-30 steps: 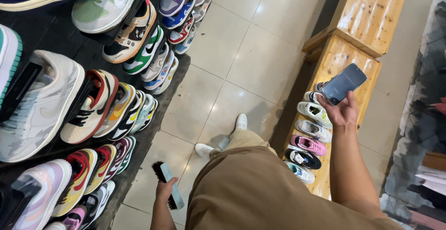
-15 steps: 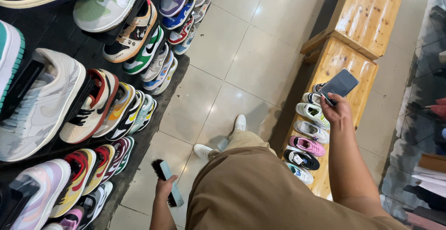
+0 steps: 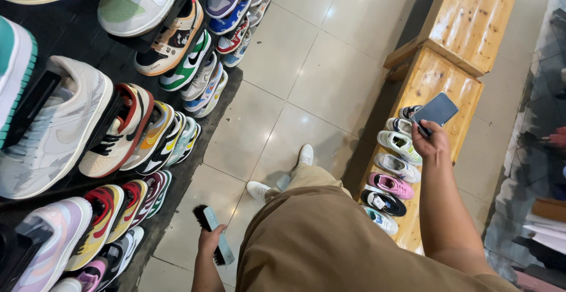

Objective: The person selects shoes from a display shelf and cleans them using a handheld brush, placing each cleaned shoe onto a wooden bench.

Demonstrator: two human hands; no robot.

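The left hand (image 3: 210, 239) is low down, near the bottom edge of the view, and its fingers are curled tight around a brush (image 3: 213, 233) with a pale green handle and black bristles. The brush hangs over the shiny tile floor (image 3: 306, 74), just beside the dark shoe wall (image 3: 76, 38). Many bright sneakers (image 3: 124, 133) sit in rows on that wall, tipped on their sides. Two white shoes (image 3: 283, 174) on the person's feet stand on the tiles, past the tan trousers (image 3: 330, 239). The right hand (image 3: 433, 144) is up over the wooden bench (image 3: 448, 74), and its fingers pinch a dark phone (image 3: 435, 112) by its lower end. The phone is tilted, with its screen facing up. A line of small sneakers (image 3: 398, 165) lies along the near left edge of the bench, just under that hand. A second wooden bench (image 3: 471, 15) stands farther off.
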